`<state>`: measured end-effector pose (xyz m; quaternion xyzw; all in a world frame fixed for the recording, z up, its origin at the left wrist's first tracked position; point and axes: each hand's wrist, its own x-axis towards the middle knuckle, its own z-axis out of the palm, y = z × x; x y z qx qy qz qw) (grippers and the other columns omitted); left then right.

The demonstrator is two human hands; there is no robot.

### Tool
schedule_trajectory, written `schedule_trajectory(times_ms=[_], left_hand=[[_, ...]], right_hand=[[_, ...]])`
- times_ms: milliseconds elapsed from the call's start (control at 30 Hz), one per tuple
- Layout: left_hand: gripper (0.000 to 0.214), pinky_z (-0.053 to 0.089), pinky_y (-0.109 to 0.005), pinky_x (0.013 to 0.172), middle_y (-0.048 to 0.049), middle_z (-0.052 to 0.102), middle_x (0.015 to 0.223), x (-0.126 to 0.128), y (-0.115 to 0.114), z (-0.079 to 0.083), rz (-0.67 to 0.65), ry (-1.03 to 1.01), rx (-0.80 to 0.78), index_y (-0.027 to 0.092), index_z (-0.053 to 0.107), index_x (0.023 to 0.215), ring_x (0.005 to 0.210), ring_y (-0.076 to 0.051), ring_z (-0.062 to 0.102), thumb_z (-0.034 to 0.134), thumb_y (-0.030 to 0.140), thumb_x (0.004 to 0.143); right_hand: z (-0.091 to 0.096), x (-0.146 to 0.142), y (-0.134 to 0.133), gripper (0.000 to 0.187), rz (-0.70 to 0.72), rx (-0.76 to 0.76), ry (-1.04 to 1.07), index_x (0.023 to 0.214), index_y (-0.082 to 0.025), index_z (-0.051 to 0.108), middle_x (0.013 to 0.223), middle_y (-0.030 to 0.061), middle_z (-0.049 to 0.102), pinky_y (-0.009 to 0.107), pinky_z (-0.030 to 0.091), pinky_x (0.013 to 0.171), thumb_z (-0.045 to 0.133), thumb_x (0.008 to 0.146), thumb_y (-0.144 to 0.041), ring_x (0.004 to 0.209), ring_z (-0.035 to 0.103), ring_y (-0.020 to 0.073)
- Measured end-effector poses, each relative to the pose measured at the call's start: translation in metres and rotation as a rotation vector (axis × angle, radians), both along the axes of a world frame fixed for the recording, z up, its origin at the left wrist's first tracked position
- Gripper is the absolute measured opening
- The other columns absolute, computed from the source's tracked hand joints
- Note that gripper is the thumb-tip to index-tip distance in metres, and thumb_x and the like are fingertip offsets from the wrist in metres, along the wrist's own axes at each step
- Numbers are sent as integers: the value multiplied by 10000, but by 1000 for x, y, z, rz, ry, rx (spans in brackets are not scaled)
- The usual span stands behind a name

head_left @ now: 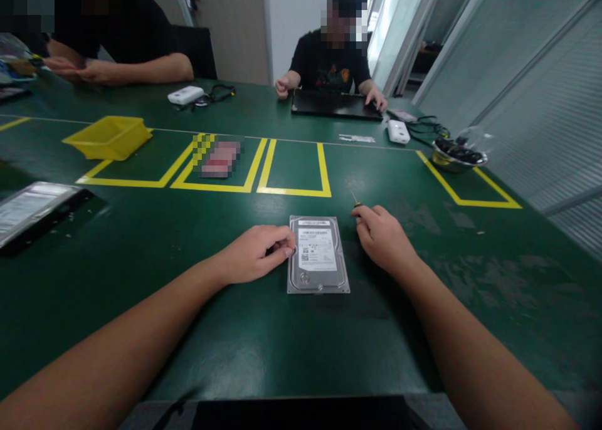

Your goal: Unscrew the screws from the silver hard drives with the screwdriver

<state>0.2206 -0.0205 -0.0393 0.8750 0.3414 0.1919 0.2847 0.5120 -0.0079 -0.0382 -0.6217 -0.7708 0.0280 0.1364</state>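
Note:
A silver hard drive [318,254] with a white label lies flat on the green table, between my two hands. My left hand [261,252] is closed at its left edge, with thumb and forefinger pinched against the side of the case. To the right of the drive, my right hand [383,239] is wrapped round a small screwdriver [357,202]. Its thin shaft points up and away from me, and most of its handle is hidden in the fingers. The screwdriver is apart from the drive.
Yellow tape squares mark the green table [226,348]. Beyond are a yellow bin [110,138], a blurred pinkish item [221,159], a metal bowl [458,157] of dark things and white boxes with cables. A silver-and-black device [37,210] lies left. Two people sit opposite, one handling a black panel [336,104].

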Motion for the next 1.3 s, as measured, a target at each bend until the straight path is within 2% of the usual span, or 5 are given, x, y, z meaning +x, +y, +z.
schedule_trajectory(times_ms=[467,667,1300], left_hand=[[116,386,-272,683,-5,606,836,-1,0,-1,0,10,-17,169,592,929,738,-125,538,504,239,954],[118,385,-275,684,-9,609,834,0,1,-1,2,14,-9,170,588,932,739,-128,540,497,240,957],[109,391,-264,683,-4,615,832,1,1,-2,9,1,-3,172,579,928,730,-122,549,503,245,956]], right_hand=[[-1,-1,-2,379,-12,17,14,1253,-193,612,1076,129,578,330,449,813,357,989,-288,926,582,229],[-3,-2,-2,388,12,3,3,1196,-200,661,1036,118,543,328,458,798,341,983,-247,902,575,218],[-5,-6,-2,378,51,-24,-14,1214,-201,652,1060,114,571,319,457,788,363,974,-244,905,582,207]])
